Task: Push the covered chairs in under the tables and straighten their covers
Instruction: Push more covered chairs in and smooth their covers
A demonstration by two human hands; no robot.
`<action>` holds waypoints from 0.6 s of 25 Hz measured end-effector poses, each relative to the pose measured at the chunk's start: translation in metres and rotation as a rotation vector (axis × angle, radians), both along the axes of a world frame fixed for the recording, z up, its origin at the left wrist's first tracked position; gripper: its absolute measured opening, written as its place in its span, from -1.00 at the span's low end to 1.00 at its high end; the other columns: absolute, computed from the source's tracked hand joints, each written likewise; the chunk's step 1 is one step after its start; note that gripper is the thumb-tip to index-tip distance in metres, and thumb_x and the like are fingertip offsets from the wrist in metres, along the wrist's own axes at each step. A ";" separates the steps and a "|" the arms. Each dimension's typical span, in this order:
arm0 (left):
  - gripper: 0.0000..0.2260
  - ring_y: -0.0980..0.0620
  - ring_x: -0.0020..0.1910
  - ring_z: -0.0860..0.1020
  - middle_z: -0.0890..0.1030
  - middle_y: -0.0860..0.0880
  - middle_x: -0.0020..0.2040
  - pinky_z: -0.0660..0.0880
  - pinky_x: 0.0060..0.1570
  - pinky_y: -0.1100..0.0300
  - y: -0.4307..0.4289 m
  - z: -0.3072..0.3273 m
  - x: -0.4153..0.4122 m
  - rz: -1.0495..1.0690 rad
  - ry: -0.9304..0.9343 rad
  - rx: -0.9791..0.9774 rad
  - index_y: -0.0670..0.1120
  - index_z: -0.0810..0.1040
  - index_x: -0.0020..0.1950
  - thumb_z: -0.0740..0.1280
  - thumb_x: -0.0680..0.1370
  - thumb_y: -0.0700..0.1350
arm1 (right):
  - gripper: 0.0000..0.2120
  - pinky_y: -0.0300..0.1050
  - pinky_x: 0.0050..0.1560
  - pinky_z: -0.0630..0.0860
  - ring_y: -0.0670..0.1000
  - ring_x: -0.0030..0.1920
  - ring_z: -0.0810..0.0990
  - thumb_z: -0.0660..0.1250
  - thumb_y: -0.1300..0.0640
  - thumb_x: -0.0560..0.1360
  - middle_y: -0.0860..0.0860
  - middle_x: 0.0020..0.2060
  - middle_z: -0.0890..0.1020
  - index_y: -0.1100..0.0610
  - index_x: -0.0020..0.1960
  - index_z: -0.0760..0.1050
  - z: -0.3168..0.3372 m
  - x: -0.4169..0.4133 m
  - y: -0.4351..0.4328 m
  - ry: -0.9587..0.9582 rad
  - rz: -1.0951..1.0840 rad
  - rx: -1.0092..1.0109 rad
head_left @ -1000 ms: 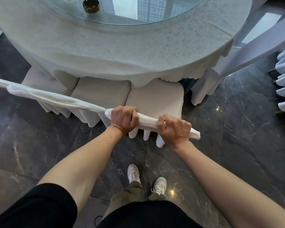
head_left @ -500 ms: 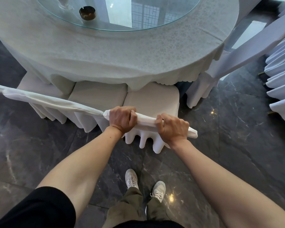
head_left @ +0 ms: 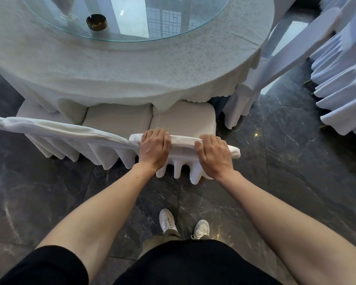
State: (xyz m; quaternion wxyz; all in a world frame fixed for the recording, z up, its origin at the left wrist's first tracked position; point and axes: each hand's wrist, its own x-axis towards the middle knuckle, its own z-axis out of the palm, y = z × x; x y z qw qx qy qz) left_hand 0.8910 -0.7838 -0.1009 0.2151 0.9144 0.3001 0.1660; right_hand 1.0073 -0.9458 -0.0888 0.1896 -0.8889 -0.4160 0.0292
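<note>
A white covered chair [head_left: 184,120] stands in front of me, its seat partly under the round table [head_left: 132,64]. My left hand [head_left: 155,148] grips the top of its backrest near the left end. Near the right end of that top edge, my right hand [head_left: 213,154] is closed on the cover. The chair's skirt hangs in pleats below my hands. A second covered chair [head_left: 117,118] sits just to its left, also tucked under the tablecloth, its backrest top running off to the left.
A glass turntable [head_left: 132,19] with a dark ashtray [head_left: 96,22] lies on the table. Another covered chair [head_left: 275,62] leans at the table's right side. Several stacked covered chairs [head_left: 341,83] fill the far right. Dark marble floor [head_left: 275,161] surrounds me.
The chair has slid farther in under the table, with both hands still on its backrest. I have stepped forward, and my hands lie flatter on the cover.
</note>
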 end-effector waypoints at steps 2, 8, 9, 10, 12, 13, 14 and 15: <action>-0.62 -0.05 -0.14 0.36 0.48 -0.07 -0.19 0.25 0.03 0.10 0.000 0.000 -0.001 -0.015 -0.011 -0.025 -0.11 0.41 -0.14 -0.11 0.61 0.02 | -0.46 0.09 0.01 0.36 0.16 -0.07 0.46 -0.11 -0.23 0.58 0.11 -0.06 0.54 0.16 0.11 0.43 -0.001 0.000 -0.004 -0.027 0.052 -0.036; -0.65 -0.03 -0.19 0.32 0.35 0.00 -0.24 0.24 -0.02 0.06 0.002 -0.005 0.005 0.037 -0.061 -0.003 -0.10 0.38 -0.19 -0.09 0.61 0.00 | -0.47 0.10 -0.10 0.40 0.19 -0.13 0.48 -0.06 -0.23 0.58 0.13 -0.08 0.54 0.18 0.11 0.43 -0.003 0.008 0.002 -0.118 0.082 -0.072; -0.65 -0.03 -0.21 0.32 0.35 0.00 -0.25 0.23 -0.03 0.06 0.003 -0.006 0.006 0.052 -0.063 0.002 -0.10 0.38 -0.21 -0.09 0.61 -0.01 | -0.48 0.09 -0.13 0.41 0.19 -0.16 0.48 -0.04 -0.23 0.58 0.13 -0.09 0.54 0.18 0.09 0.43 -0.003 0.009 0.004 -0.127 0.098 -0.082; -0.66 -0.02 -0.23 0.31 0.35 0.00 -0.27 0.22 -0.05 0.06 0.004 -0.006 0.006 0.062 -0.063 0.007 -0.10 0.37 -0.22 -0.08 0.61 -0.02 | -0.48 0.08 -0.14 0.41 0.19 -0.17 0.48 -0.04 -0.23 0.58 0.13 -0.10 0.54 0.19 0.07 0.44 -0.002 0.010 0.005 -0.129 0.105 -0.088; -0.69 -0.02 -0.25 0.30 0.34 0.00 -0.28 0.19 -0.07 0.09 0.007 -0.006 0.006 0.055 -0.066 0.028 -0.06 0.32 -0.24 -0.08 0.61 -0.02 | -0.47 0.08 -0.16 0.40 0.20 -0.17 0.49 -0.04 -0.22 0.57 0.14 -0.10 0.55 0.20 0.06 0.45 -0.001 0.010 0.005 -0.141 0.084 -0.104; -0.70 -0.02 -0.26 0.29 0.34 0.01 -0.29 0.18 -0.07 0.09 0.008 -0.006 0.005 0.045 -0.062 0.036 -0.05 0.30 -0.24 -0.08 0.61 -0.03 | -0.46 0.07 -0.15 0.39 0.20 -0.16 0.48 -0.05 -0.23 0.57 0.14 -0.09 0.55 0.20 0.07 0.46 0.000 0.009 0.005 -0.134 0.080 -0.119; -0.70 -0.02 -0.26 0.29 0.34 0.01 -0.29 0.18 -0.08 0.10 0.010 -0.005 0.004 0.034 -0.055 0.047 -0.05 0.30 -0.24 -0.08 0.61 -0.03 | -0.44 0.07 -0.14 0.38 0.20 -0.15 0.48 -0.07 -0.23 0.56 0.14 -0.08 0.55 0.20 0.08 0.46 0.002 0.007 0.005 -0.124 0.080 -0.137; -0.69 -0.02 -0.26 0.30 0.34 0.01 -0.29 0.18 -0.07 0.10 0.011 -0.004 0.004 0.021 -0.046 0.059 -0.05 0.31 -0.24 -0.09 0.61 -0.02 | -0.43 0.07 -0.13 0.37 0.20 -0.14 0.48 -0.08 -0.24 0.56 0.14 -0.06 0.55 0.20 0.09 0.45 0.003 0.006 0.004 -0.119 0.078 -0.155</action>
